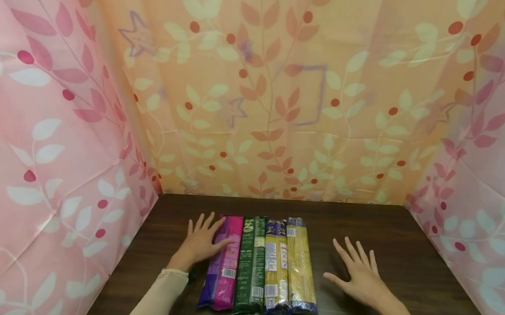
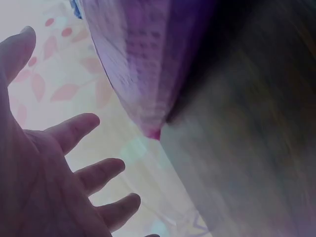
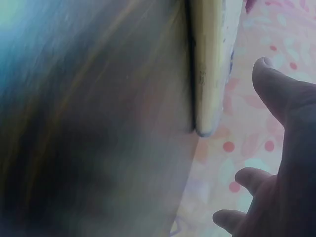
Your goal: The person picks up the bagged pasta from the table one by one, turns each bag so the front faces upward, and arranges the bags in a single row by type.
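Four long packs lie side by side on the table. Leftmost is a pink and purple pack (image 1: 225,289), then a green spaghetti pack (image 1: 251,271). To their right are a clear pack of yellow strands with a purple top (image 1: 276,263) and another clear yellow pack (image 1: 301,264). My left hand (image 1: 198,242) is spread at the left side of the pink and purple pack, its thumb overlapping it in the head view; the left wrist view shows the palm apart from the purple side (image 2: 143,54). My right hand (image 1: 363,280), fingers spread, hovers right of the packs, holding nothing.
The dark wooden table (image 1: 361,215) extends to both sides and behind the packs. An orange leaf-patterned curtain (image 1: 270,153) hangs at the back edge, with pink curtains (image 1: 84,177) along the left and right sides.
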Tool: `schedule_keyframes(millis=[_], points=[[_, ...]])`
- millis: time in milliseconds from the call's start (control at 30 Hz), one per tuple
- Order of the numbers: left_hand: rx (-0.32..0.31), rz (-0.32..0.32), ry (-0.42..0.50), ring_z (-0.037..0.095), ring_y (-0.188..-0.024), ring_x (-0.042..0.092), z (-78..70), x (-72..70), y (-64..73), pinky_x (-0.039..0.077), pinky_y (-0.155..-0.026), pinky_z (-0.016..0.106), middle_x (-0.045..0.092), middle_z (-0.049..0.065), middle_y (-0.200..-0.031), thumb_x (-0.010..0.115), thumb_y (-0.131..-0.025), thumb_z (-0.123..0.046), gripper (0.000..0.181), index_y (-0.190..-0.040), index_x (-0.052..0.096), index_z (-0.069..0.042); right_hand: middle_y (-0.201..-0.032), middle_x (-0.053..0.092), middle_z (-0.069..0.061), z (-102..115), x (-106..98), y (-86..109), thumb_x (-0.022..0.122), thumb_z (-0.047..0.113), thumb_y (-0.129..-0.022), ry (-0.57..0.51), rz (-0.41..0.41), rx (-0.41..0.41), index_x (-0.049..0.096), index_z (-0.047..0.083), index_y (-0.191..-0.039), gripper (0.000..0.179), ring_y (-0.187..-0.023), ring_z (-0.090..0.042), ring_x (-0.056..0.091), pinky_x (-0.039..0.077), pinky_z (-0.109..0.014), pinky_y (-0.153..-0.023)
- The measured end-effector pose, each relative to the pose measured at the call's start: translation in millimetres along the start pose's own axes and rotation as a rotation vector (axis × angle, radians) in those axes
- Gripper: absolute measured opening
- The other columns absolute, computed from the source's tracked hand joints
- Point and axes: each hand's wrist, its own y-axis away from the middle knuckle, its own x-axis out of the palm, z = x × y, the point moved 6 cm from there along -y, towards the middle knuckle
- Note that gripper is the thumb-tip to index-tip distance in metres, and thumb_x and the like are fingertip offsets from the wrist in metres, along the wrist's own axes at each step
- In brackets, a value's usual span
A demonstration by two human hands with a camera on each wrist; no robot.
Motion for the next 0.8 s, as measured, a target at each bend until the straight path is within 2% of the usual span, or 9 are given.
schedule_keyframes(millis=[333, 567, 800], points=[[0.058, 0.022, -0.006, 0.049, -0.163, 0.009, -27.3, 4.5, -8.1, -0.001, -0.124, 0.076, 0.022, 0.018, -0.177, 0.06, -0.1, -0.071, 0.084, -0.168, 0.041, -0.024, -0.174, 0.026, -0.023, 19, 5, 2.2, 0.076, 0.063, -0.094, 0.002, -0.041, -0.06, 0.032, 0.032, -0.171, 0.094, -0.156, -0.058, 0.018, 0.001, -0.08, -0.121], [0.1, 0.026, -0.018, 0.049, -0.163, 0.011, -39.3, 10.2, -15.3, 0.003, -0.125, 0.076, 0.024, 0.019, -0.176, 0.058, -0.098, -0.074, 0.087, -0.166, 0.044, -0.021, -0.174, 0.027, -0.021, 26, 11, 5.3, 0.076, 0.065, -0.092, 0.005, -0.044, -0.074, 0.034, 0.032, -0.17, 0.094, -0.157, -0.058, 0.019, 0.005, -0.08, -0.121], [0.129, 0.04, -0.02, 0.049, -0.163, 0.009, -52.2, 12.5, -21.4, 0.004, -0.125, 0.075, 0.022, 0.017, -0.177, 0.058, -0.099, -0.074, 0.086, -0.168, 0.041, -0.025, -0.175, 0.027, -0.02, 34, 15, 9.1, 0.074, 0.067, -0.093, 0.001, -0.033, -0.092, 0.034, 0.033, -0.17, 0.093, -0.156, -0.058, 0.02, 0.008, -0.081, -0.119]])
